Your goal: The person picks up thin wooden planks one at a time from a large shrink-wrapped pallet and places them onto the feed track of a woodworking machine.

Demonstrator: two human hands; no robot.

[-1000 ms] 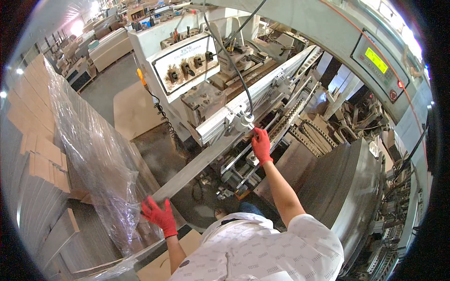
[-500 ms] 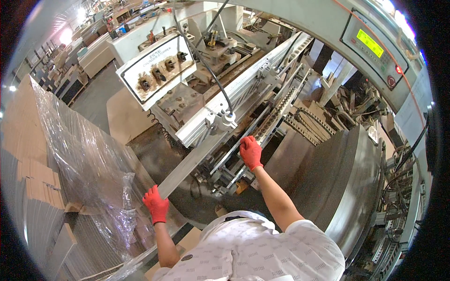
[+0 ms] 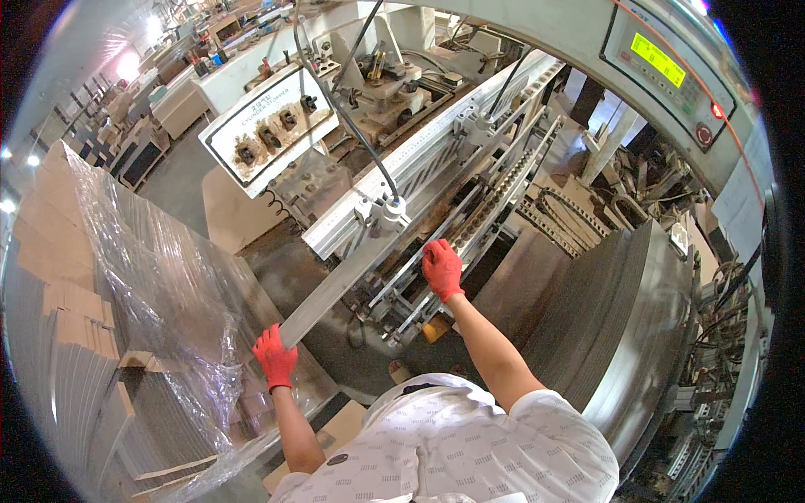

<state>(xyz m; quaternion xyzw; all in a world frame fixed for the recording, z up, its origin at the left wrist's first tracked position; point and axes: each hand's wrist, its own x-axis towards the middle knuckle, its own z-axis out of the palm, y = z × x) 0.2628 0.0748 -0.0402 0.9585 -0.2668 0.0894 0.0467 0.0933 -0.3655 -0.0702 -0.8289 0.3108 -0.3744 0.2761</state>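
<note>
One red-gloved left hand (image 3: 275, 355) touches the near end of the grey board (image 3: 335, 293), grip unclear; uneven pressure could skew it near the white cylinder (image 3: 390, 215). The right hand (image 3: 442, 268), fingers curled together, is by the slotted rail (image 3: 506, 186).

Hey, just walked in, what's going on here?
A person in red gloves is working at a machine. The left hand holds the near end of a long grey strip, which runs up alongside the machine's pale rail. The right hand, fingers curled, is over the machine's near side; whether it grips anything is unclear. A plastic-wrapped stack stands to the left.
</note>
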